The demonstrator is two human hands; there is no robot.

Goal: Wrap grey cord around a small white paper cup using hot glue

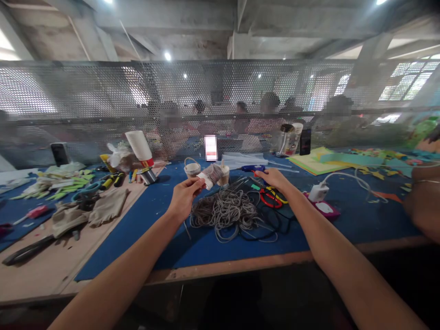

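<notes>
My left hand (184, 196) pinches the rim of a small white paper cup (210, 176), tilted on its side and partly covered in grey cord. In my right hand (272, 178) is a blue hot glue gun (252, 168) with a red trigger, its nozzle pointing left towards the cup. A loose heap of grey cord (233, 213) lies on the blue mat between my arms. Two small cups stand behind the held one: a cup with a looped handle (192, 170) and another cup (224, 175), partly hidden. Scissors (271, 199) with red and yellow handles lie below my right hand.
Glue sticks (240, 160) lie behind the glue gun. Leftward are stacked paper cups (139, 145), gloves (109, 208) and pliers (115, 180). A lit phone (211, 147) leans against the perforated screen (220, 87). Rightward, a white charger (318, 192) and coloured paper; another person's arm (424, 197).
</notes>
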